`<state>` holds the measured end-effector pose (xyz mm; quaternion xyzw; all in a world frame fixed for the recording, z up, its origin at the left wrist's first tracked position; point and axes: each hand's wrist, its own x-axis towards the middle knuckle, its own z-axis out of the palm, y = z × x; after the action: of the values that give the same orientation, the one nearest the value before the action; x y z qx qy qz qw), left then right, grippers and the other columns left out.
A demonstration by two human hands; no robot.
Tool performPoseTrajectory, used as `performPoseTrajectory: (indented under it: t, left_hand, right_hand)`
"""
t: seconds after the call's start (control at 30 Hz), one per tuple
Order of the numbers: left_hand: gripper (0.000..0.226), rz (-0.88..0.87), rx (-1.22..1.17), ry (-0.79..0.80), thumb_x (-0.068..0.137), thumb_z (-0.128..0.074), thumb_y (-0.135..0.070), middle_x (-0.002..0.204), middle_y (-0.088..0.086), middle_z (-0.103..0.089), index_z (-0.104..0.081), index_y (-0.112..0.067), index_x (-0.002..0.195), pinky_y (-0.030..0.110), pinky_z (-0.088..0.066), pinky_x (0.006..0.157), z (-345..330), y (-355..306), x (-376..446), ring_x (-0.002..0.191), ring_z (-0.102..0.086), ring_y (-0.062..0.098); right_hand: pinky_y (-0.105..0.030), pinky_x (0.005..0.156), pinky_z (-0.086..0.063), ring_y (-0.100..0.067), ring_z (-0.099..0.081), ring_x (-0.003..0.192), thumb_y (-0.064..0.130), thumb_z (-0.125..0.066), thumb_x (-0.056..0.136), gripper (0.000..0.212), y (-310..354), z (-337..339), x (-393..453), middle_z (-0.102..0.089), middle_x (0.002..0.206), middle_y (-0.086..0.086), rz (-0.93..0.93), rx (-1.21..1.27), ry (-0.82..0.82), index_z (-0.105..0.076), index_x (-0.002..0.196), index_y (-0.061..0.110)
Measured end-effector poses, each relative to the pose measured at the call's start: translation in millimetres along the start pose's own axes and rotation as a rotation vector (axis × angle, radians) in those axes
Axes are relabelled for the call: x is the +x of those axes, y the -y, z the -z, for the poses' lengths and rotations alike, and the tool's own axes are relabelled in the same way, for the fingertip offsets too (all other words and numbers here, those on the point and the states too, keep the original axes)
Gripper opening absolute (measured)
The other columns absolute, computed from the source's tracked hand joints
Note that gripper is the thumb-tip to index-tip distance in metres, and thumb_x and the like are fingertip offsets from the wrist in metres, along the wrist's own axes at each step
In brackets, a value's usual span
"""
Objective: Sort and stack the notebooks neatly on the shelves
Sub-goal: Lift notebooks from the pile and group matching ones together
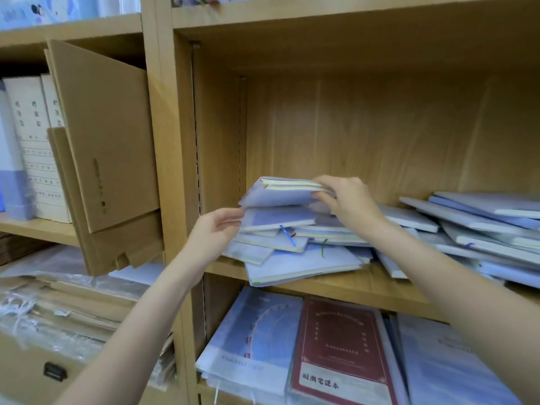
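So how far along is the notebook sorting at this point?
Early. No neat stack shows yet. The right hand grips a lifted notebook above the left pile; the left hand touches that pile's edge. Left to do: that pile and the sprawled notebooks on the right are all askew.

A light wooden bookcase (163,141) fills the view, its upright divider running from twelve to six o'clock; the grained back panel (365,127) is evenly lit.

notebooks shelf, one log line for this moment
right hand: grips top notebook | left hand: steadies pile | stack: messy
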<state>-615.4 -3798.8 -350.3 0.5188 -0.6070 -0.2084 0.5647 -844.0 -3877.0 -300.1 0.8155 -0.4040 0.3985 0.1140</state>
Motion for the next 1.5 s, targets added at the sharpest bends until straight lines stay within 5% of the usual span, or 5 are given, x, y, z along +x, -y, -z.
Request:
performPoseTrajectory:
  t: [0.43,0.63,0.83,1.07,1.5]
  left_hand:
    - [0.045,-0.068,0.764,0.06,0.087,-0.055,-0.021,0.133,0.004,-0.051,-0.048,-0.022,0.131,0.036,-0.033,0.102,-65,-4,8,0.125,-0.042,0.028]
    - [0.023,0.095,0.003,0.029,0.093,-0.055,-0.02,0.115,0.004,-0.061,-0.058,-0.013,0.114,0.02,-0.043,0.082,-67,-36,-9,0.113,-0.055,0.02]
    - [0.024,0.487,-0.699,0.253,0.089,-0.057,-0.002,0.089,0.013,-0.057,-0.05,0.006,0.11,0.026,-0.058,0.063,-88,-71,-29,0.07,-0.064,0.019]
    - [0.022,0.211,-0.595,0.293,0.09,-0.055,0.0,0.093,-0.007,-0.066,-0.054,-0.02,0.1,0.017,-0.054,0.062,-108,-108,-44,0.079,-0.064,0.009]
    - [0.021,0.031,-0.614,0.696,0.093,-0.053,-0.005,0.103,0.009,-0.067,-0.057,-0.002,0.113,0.019,-0.053,0.071,-322,-242,-57,0.081,-0.063,0.014]
  right_hand:
    - [-0.04,0.059,-0.049,-0.035,-0.063,0.072,0.029,-0.06,0.087,0.022,-29,100,-45,-0.063,0.082,-0.01,0.158,-0.385,-0.117,-0.065,0.098,0.011]
    - [-0.033,0.079,-0.046,-0.023,-0.059,0.1,0.039,-0.066,0.083,0.04,-43,86,-75,-0.065,0.108,-0.004,-0.066,-0.314,0.212,-0.063,0.116,0.016]
    - [-0.027,0.095,-0.049,-0.017,-0.058,0.112,0.002,-0.071,0.079,0.063,-35,88,-80,-0.05,0.133,-0.009,-0.684,0.853,0.329,-0.041,0.135,-0.002]
    - [-0.018,0.045,-0.051,-0.016,-0.058,0.071,0.005,-0.067,0.084,0.038,-30,121,-87,-0.057,0.104,-0.011,-0.812,0.858,-0.112,-0.051,0.117,-0.005]
    - [-0.032,0.079,-0.057,-0.024,-0.065,0.097,-0.005,-0.052,0.09,0.024,-141,296,-213,-0.065,0.105,-0.019,-0.832,1.086,-0.706,-0.052,0.113,-0.011]
